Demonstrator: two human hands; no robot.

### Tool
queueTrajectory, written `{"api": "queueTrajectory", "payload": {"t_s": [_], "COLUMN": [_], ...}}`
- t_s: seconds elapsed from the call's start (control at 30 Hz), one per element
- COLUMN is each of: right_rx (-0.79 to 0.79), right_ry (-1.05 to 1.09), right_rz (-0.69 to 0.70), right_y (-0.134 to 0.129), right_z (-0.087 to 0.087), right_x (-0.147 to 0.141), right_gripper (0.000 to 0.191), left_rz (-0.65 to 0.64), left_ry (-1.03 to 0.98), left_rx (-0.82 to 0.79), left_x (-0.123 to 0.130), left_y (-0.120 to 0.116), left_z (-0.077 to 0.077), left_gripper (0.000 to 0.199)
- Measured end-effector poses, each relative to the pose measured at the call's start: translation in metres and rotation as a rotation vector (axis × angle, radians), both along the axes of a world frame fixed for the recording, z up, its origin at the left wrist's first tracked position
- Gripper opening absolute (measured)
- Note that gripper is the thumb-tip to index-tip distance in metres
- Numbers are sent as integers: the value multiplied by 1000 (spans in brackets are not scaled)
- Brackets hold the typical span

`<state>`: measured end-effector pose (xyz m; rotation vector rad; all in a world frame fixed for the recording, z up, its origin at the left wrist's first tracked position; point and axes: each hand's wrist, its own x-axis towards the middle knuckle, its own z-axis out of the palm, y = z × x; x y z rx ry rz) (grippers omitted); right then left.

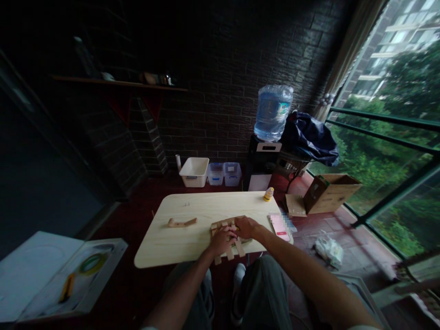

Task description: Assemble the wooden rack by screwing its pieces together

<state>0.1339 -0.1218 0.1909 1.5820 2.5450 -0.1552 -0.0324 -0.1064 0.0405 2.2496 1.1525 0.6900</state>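
On the front part of a pale wooden table (178, 206) lies a slatted wooden piece (239, 248), its strips reaching over the near edge. My left hand (223, 239) rests on top of it with the fingers spread. Close beside it, my right hand (244, 226) is closed at the far right part of the piece; a bit of yellow shows at its fingers, but the held item is too small to name. An angled wooden part (182, 223) lies apart on the left half of the table.
A small yellow-capped bottle (268, 194) stands at the table's back right corner, and a phone (279, 228) lies at the right edge. An open case (85, 275) is at the lower left. Plastic bins (194, 172) and a water dispenser (263, 160) stand behind the table.
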Motion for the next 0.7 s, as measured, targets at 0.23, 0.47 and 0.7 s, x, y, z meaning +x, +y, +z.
{"api": "queueTrajectory", "payload": {"t_s": [0.23,0.47,0.7], "right_rx": [6,34,65], "right_ry": [-164,-176,-150], "right_rz": [157,215,138], "right_y": [-2,5,7], "right_z": [3,-13,-19], "right_x": [-3,2,-4], "right_gripper": [29,21,17], "left_rz": [-8,3,24], "left_ry": [8,-28,0], "left_rx": [27,32,0], "left_x": [3,2,0], "left_y": [-1,1,1], "left_z": [3,-1,-2], "left_gripper": [10,9,9]}}
